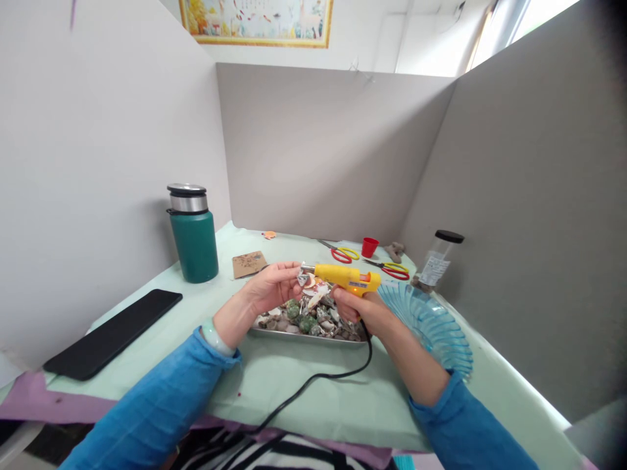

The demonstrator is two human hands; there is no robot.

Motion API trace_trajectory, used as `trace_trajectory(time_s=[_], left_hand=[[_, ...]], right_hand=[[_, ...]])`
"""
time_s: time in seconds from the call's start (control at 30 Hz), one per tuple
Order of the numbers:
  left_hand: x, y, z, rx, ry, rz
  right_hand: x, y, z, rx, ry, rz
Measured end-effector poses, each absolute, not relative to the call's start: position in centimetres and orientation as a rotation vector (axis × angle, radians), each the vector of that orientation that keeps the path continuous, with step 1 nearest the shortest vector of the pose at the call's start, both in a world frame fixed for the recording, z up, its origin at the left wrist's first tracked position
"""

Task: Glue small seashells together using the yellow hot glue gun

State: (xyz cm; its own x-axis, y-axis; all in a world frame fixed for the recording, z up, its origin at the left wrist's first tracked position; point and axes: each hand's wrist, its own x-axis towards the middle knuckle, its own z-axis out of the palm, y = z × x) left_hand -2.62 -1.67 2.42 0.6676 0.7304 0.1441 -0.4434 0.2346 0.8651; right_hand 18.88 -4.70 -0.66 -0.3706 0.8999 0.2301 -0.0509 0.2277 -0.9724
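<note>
My right hand point(360, 309) grips a yellow glue gun point(345, 278) by its handle, the nozzle pointing left. Between the fingertips of my left hand point(270, 287) is a small grey-and-white shell point(302, 279), right at the nozzle's tip; whether the two touch I cannot tell. Below both hands lies a shallow tray point(308, 339) filled with shells, stones and several green knobbly pieces point(307, 324). A black cord point(321, 376) runs from the glue gun's handle down over the table's front edge.
A green bottle point(194, 245) and a black flat pad point(115, 333) stand left. Behind the tray are a brown card point(249, 264), scissors point(343, 254), more scissors point(392, 269) and a red cup point(369, 247). At right, a blue glass plate point(441, 329) and a clear jar point(437, 260). Grey panels point(333, 150) enclose the table.
</note>
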Motion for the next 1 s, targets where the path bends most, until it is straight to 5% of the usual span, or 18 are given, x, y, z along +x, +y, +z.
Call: trace_trajectory(time_s=[1.0], left_hand=[[-2.6, -1.79, 2.53, 1.065, 0.363, 0.875]], right_hand=[[18.9, -4.56, -0.87, -0.831, -1.565, 1.266]])
